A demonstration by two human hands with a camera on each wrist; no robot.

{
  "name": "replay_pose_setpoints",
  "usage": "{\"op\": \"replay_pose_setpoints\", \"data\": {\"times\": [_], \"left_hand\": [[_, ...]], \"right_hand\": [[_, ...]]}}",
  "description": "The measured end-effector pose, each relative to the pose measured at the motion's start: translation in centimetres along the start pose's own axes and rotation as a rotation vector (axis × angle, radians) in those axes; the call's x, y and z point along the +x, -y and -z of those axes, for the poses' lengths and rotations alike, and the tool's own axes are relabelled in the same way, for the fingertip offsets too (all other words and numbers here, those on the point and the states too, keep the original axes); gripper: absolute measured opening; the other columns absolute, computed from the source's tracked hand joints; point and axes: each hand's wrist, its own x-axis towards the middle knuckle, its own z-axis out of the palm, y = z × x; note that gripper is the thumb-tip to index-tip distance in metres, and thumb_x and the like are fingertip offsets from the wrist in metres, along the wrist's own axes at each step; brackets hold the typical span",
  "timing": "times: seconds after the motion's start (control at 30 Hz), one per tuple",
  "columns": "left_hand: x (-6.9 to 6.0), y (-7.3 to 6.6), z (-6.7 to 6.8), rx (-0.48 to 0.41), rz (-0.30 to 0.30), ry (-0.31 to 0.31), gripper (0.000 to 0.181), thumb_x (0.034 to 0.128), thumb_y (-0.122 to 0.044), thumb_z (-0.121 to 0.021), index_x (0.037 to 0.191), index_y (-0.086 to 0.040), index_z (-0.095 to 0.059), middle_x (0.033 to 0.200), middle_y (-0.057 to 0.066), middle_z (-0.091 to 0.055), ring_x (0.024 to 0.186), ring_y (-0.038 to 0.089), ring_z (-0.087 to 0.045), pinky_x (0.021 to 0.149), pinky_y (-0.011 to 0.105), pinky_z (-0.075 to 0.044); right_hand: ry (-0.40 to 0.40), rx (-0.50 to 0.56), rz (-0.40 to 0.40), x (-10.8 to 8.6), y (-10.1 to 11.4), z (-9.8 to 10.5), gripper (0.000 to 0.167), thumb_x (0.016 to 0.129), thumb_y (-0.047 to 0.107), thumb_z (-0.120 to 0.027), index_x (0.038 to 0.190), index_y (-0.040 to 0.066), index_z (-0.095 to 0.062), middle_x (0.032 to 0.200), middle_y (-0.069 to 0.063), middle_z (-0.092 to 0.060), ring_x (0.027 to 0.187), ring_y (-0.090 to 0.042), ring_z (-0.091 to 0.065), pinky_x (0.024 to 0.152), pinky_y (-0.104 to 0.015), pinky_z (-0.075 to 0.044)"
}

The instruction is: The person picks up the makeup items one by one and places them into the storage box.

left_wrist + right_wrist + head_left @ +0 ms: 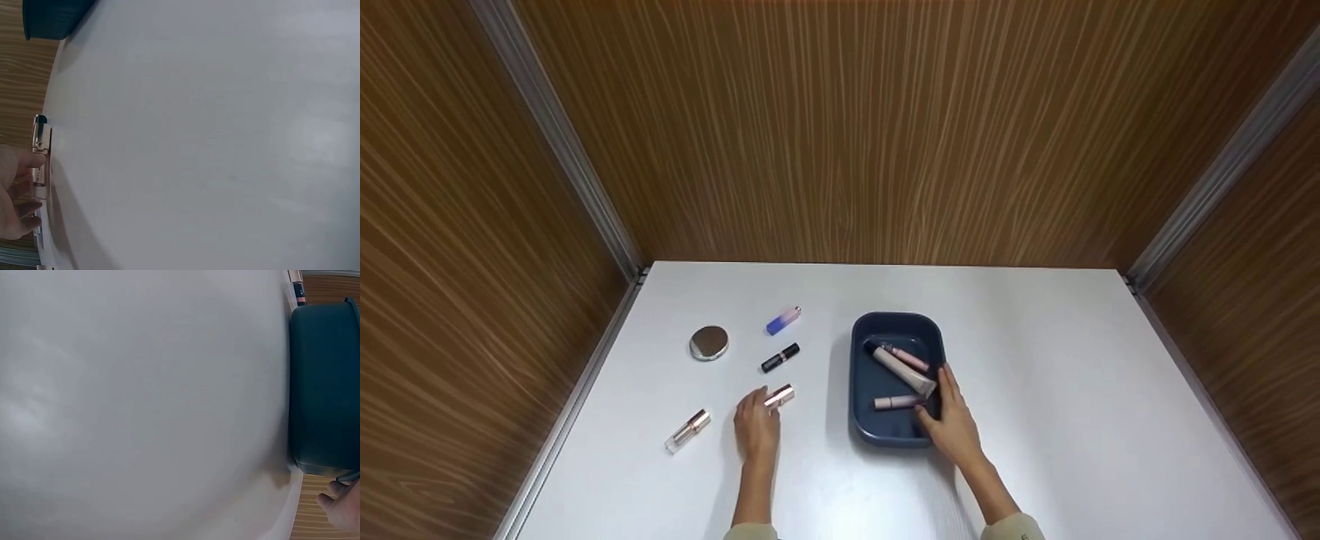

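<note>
My left hand (756,426) is at a lip gloss tube (780,396) with a shiny rose-gold cap, fingertips and thumb pinching its near end. In the left wrist view, the thumb lies against the lip gloss tube (39,169), low at the table. My right hand (956,431) grips the right wall of a dark blue box (858,390), thumb over the rim and fingers along the outside. Inside the box lie a pale squeeze tube (901,370), a slim pink tube (911,358) and a mauve tube (894,403). The right wrist view shows the box's outer side (323,388).
Left of the box, a black lipstick (780,358), a blue-pink tube (784,320) and a round silver compact (709,343) lie on the white table (1035,360). Another clear lip gloss (688,431) lies left of my left hand. Wood-grain panels (840,135) enclose the table.
</note>
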Motion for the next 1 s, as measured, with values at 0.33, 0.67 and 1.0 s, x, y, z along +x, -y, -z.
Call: {"op": "replay_pose_setpoints", "data": {"times": [0.33, 0.67, 1.0], "left_hand": [[-0.25, 0.04, 0.34, -0.038, 0.018, 0.062, 0.035, 0.0623, 0.011, -0.073, 0.096, 0.006, -0.065, 0.091, 0.021, -0.063, 0.084, 0.039, -0.058, 0.072, 0.046, -0.046], [0.40, -0.57, 0.30, -0.037, 0.053, 0.108, 0.033, 0.0643, 0.010, -0.071, 0.096, 0.004, -0.066, 0.091, 0.019, -0.064, 0.083, 0.038, -0.058, 0.069, 0.047, -0.046], [0.03, -0.58, 0.24, -0.052, 0.046, 0.058, 0.024, 0.0653, 0.010, -0.071, 0.088, 0.003, -0.067, 0.084, 0.018, -0.064, 0.076, 0.037, -0.058, 0.065, 0.047, -0.046]], "right_hand": [[-0.003, 0.011, 0.008, -0.16, 0.06, -0.12, 0.076, 0.082, 0.018, -0.065, 0.142, -0.005, -0.024, 0.148, -0.017, -0.019, 0.128, -0.041, -0.027, 0.095, -0.054, -0.031], [-0.016, 0.027, 0.025, 0.09, 0.22, -0.10, 0.075, 0.082, 0.018, -0.064, 0.141, -0.006, -0.024, 0.148, -0.017, -0.019, 0.130, -0.039, -0.025, 0.099, -0.052, -0.027], [-0.008, 0.008, 0.027, -0.13, 0.12, -0.01, 0.074, 0.083, 0.018, -0.063, 0.142, -0.005, -0.024, 0.148, -0.017, -0.019, 0.130, -0.039, -0.025, 0.098, -0.053, -0.029]]}}
